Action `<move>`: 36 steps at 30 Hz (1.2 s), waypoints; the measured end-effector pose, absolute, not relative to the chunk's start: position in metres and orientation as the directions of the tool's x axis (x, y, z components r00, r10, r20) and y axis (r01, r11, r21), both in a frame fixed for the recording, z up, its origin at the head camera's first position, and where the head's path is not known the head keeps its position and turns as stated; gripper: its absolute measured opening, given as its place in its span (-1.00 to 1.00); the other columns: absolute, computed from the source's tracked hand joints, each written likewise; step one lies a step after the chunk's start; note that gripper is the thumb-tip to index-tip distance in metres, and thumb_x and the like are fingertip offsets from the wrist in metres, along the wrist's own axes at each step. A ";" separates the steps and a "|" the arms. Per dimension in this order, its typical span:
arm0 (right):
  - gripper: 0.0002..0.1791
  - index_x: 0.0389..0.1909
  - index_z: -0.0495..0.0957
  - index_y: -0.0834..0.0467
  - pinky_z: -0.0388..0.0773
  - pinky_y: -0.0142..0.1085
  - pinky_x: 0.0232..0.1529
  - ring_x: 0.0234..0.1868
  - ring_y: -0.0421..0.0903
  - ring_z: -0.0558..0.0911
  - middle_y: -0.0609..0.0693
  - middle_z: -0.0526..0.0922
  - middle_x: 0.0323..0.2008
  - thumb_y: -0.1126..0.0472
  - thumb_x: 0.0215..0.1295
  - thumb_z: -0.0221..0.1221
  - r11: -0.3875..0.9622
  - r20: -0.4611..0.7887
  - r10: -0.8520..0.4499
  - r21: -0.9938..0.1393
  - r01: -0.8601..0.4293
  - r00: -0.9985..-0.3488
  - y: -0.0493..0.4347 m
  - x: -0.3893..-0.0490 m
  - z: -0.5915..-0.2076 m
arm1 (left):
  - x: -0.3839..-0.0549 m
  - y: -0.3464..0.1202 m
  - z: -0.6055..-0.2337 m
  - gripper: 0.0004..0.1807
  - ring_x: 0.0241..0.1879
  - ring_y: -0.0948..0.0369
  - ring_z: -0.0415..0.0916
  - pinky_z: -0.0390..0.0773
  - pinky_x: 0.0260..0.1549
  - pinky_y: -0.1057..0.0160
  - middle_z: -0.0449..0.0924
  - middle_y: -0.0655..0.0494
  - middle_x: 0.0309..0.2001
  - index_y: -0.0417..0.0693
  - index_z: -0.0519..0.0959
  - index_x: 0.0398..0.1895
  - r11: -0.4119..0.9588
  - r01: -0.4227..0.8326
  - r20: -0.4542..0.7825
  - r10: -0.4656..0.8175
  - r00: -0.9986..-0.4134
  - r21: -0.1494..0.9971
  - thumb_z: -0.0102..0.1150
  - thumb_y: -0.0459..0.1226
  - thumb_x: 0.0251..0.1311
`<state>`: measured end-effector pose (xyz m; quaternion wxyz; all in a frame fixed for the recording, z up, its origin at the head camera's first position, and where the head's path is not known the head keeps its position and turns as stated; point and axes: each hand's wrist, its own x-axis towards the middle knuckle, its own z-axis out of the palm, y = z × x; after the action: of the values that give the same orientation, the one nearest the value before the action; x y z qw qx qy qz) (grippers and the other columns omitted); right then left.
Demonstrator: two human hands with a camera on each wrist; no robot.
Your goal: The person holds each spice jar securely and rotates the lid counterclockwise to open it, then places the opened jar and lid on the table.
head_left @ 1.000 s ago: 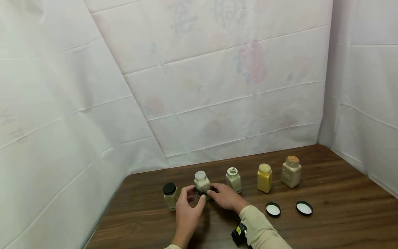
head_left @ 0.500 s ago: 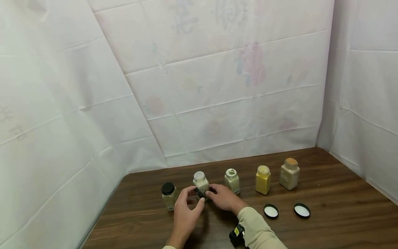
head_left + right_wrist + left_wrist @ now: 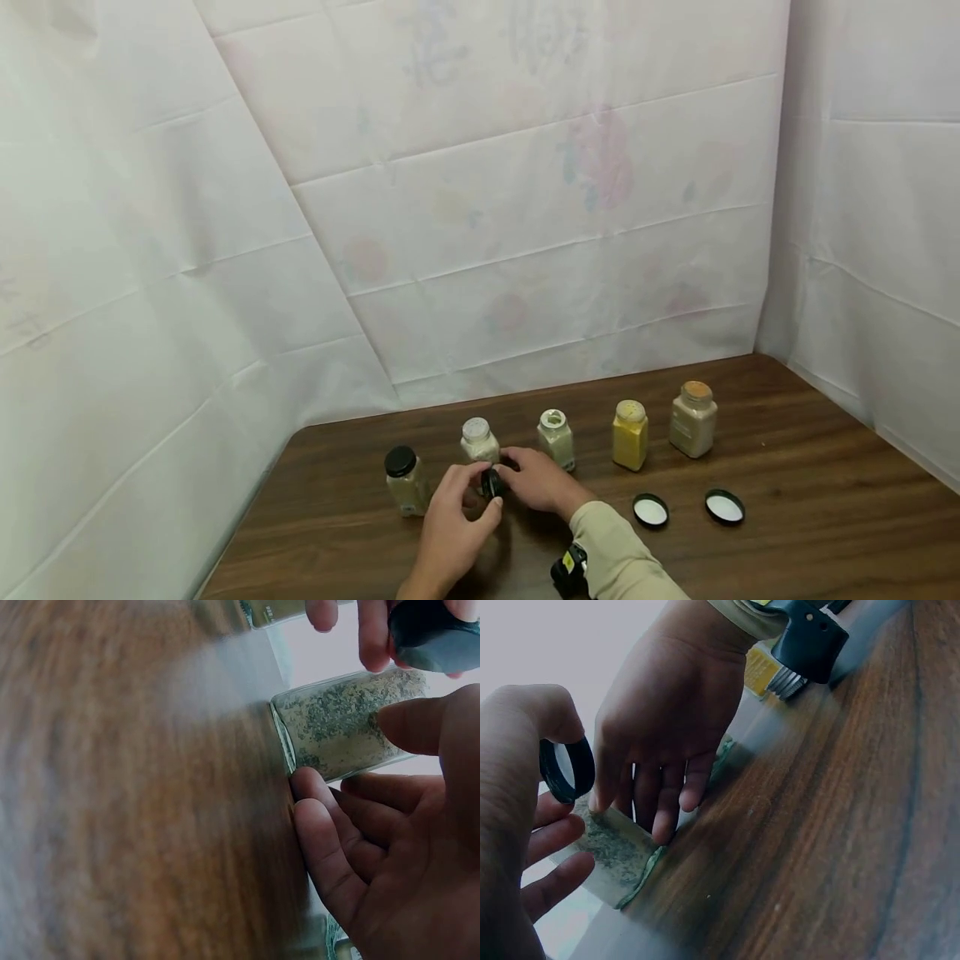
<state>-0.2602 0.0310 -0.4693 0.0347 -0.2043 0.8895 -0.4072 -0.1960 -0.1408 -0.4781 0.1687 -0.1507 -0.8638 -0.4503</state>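
Note:
My left hand (image 3: 453, 525) pinches a black screw lid (image 3: 492, 482) between thumb and finger. In the left wrist view the lid (image 3: 583, 769) is on edge, its pale inside showing. My right hand (image 3: 542, 482) holds an upright clear glass spice jar (image 3: 478, 442) by its side. This jar has a white perforated shaker top. The right wrist view shows dark and pale flakes in the jar (image 3: 337, 724), with the right thumb on its near side and fingers around the lower part. The lid is beside the jar, apart from its top.
A black-lidded jar (image 3: 405, 479) stands to the left. To the right are a pale green jar (image 3: 557, 442), a yellow jar (image 3: 630, 437) and a beige jar (image 3: 693, 421). Two black lids, a nearer (image 3: 650, 511) and a farther (image 3: 724, 507), lie white inside up on the wooden table (image 3: 825, 467).
The lid in my left hand has tilted from nearly flat to on edge and moved slightly down from the jar. The right hand keeps its hold; the head view has shifted slightly.

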 end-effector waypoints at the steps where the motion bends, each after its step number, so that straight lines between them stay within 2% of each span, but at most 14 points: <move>1: -0.49 0.30 0.46 0.29 0.40 0.15 0.19 0.25 0.21 0.50 0.23 0.54 0.22 0.03 0.53 0.06 0.586 0.110 -0.391 -0.736 -0.339 -0.914 0.031 -0.260 -0.470 | -0.196 -0.141 -0.479 -0.56 -0.30 0.17 0.51 0.58 -0.23 0.22 0.47 0.24 -0.15 0.09 0.57 0.20 0.555 0.410 0.420 0.116 -0.900 0.724 0.34 -0.17 0.25; 7: -0.49 0.29 0.47 0.28 0.41 0.13 0.19 0.25 0.19 0.51 0.21 0.55 0.21 0.01 0.53 0.06 0.576 0.126 -0.398 -0.736 -0.354 -0.909 0.027 -0.260 -0.472 | -0.194 -0.144 -0.482 -0.56 -0.31 0.27 0.44 0.49 -0.29 0.26 0.47 0.25 -0.15 0.19 0.60 0.20 0.594 0.390 0.397 0.126 -0.909 0.704 0.34 -0.15 0.23; 12: -0.49 0.31 0.46 0.27 0.39 0.14 0.21 0.27 0.21 0.48 0.21 0.53 0.24 0.03 0.53 0.05 0.566 0.105 -0.405 -0.752 -0.339 -0.908 0.026 -0.260 -0.472 | -0.194 -0.147 -0.481 -0.55 -0.35 0.30 0.42 0.44 -0.38 0.31 0.43 0.21 -0.14 0.20 0.59 0.23 0.621 0.348 0.319 0.162 -0.934 0.702 0.30 -0.12 0.25; 16: -0.47 0.34 0.44 0.25 0.37 0.16 0.22 0.29 0.21 0.46 0.20 0.50 0.27 -0.01 0.54 0.04 0.568 0.072 -0.395 -0.764 -0.305 -0.916 0.028 -0.260 -0.473 | -0.196 -0.148 -0.481 -0.54 -0.41 0.30 0.41 0.44 -0.41 0.30 0.41 0.17 -0.13 0.20 0.58 0.23 0.629 0.336 0.275 0.196 -0.941 0.701 0.25 -0.18 0.23; 21: -0.46 0.34 0.43 0.26 0.38 0.15 0.21 0.29 0.21 0.46 0.21 0.50 0.27 0.00 0.53 0.06 0.571 0.077 -0.402 -0.758 -0.316 -0.912 0.028 -0.260 -0.475 | -0.196 -0.148 -0.482 -0.52 -0.31 0.25 0.41 0.42 -0.36 0.23 0.43 0.18 -0.12 0.15 0.53 0.20 0.649 0.306 0.218 0.215 -0.952 0.696 0.23 -0.20 0.14; 26: -0.48 0.30 0.46 0.28 0.40 0.12 0.20 0.26 0.19 0.49 0.21 0.54 0.23 0.04 0.50 0.09 0.584 0.105 -0.401 -0.736 -0.342 -0.910 0.026 -0.260 -0.475 | -0.194 -0.147 -0.482 -0.60 -0.24 0.20 0.40 0.40 -0.34 0.11 0.44 0.18 -0.11 0.09 0.49 0.05 0.675 0.275 0.144 0.245 -0.959 0.685 0.25 -0.16 0.11; 36: -0.47 0.33 0.44 0.26 0.42 0.13 0.18 0.26 0.20 0.49 0.21 0.51 0.25 0.02 0.50 0.08 0.582 0.082 -0.392 -0.749 -0.316 -0.916 0.031 -0.262 -0.473 | -0.198 -0.143 -0.482 -0.68 -0.22 0.31 0.44 0.48 -0.30 0.13 0.48 0.31 -0.15 0.20 0.59 -0.05 0.715 0.359 0.168 0.327 -0.930 0.600 0.35 0.00 0.15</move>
<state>-0.2616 0.0307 -0.4732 0.0463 -0.1992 0.8881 -0.4115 -0.1975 -0.1430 -0.4815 0.0248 -0.1852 -0.9257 -0.3290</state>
